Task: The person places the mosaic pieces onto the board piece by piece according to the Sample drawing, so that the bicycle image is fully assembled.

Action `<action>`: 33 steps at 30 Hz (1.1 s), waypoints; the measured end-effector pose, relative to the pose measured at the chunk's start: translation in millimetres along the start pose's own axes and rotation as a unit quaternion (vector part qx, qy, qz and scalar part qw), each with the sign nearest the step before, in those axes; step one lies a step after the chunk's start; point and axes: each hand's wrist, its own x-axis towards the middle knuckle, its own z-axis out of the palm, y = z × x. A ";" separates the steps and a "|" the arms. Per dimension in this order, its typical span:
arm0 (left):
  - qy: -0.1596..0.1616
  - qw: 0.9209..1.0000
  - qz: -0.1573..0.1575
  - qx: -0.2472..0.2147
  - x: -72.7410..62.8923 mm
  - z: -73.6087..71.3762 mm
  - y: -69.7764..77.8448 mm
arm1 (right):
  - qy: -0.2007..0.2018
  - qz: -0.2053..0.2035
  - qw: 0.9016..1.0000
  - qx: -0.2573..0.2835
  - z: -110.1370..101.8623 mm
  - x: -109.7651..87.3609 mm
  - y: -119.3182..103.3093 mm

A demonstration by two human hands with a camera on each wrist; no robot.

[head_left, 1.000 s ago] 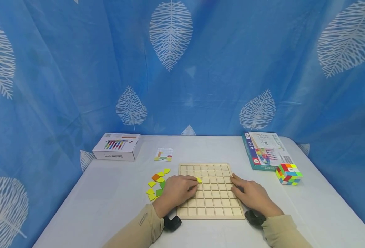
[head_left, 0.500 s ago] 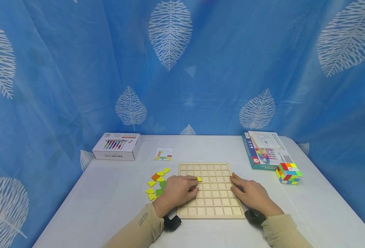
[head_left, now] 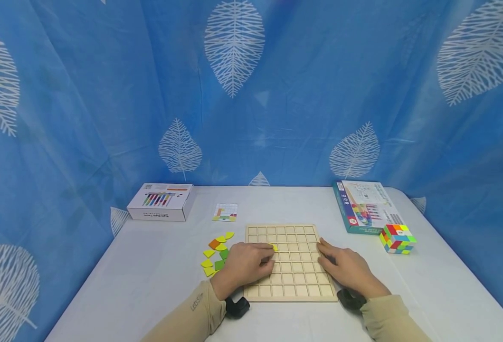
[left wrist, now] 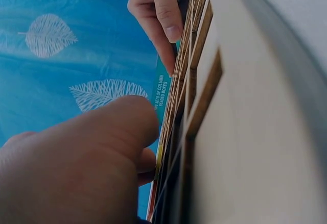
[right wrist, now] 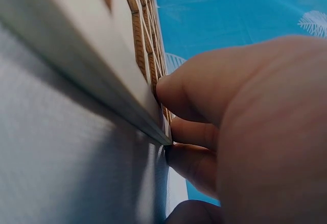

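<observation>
Blue cloth backdrop (head_left: 294, 118), white skeletal leaf prints (head_left: 234, 45) all over it! Pale wooden square board (head_left: 294, 279), gridded; yellow fan-shaped tiles (head_left: 230, 235); a block-shaped cube (head_left: 398, 239), multicoloured checks!

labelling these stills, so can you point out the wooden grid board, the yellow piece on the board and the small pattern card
wooden grid board (head_left: 296, 256): head view, a bare cell near its middle
yellow piece (head_left: 275, 247): head view, the small part showing
pattern card (head_left: 225, 213): head view, middle of its printed face

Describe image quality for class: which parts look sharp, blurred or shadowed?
Head view: fairly even light, grid board lines readable; left wrist view: board's near edge blurred, left hand dim; right wrist view: near edge soft, dark shadow on the white tabletop.
</observation>
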 end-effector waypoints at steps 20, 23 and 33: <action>0.062 0.973 -0.206 -0.083 -18.3 -28.1 -20.9 | -0.004 0.002 1.000 0.016 4.9 2.3 -3.8; 0.047 0.956 -0.273 -0.098 -30.4 -42.5 -34.2 | -0.009 0.008 1.000 0.016 6.3 2.3 -4.7; 0.021 0.894 -0.427 -0.133 -96.9 -65.8 -80.0 | 0.004 -0.003 1.000 0.006 1.7 1.0 0.4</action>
